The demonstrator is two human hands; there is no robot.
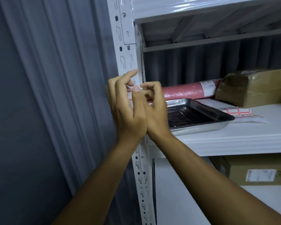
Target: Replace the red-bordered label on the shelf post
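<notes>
Both hands, left [126, 109] and right [154, 109], curl at mid-frame post [128, 62]; grasp unclear. Peel the label [130, 96] slowly from one corner.

Both hands, left hand [125, 109] and right hand [154, 109], meet with curled fingers at the white slotted metal shelf post [128, 60], covering a red-bordered paper label [130, 96]; steel tray [199, 117] beside

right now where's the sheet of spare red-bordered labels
In the head view it lies flat on the middle shelf, right of the hands, the label sheet tucked behind the metal tray and before the brown parcel.
</notes>
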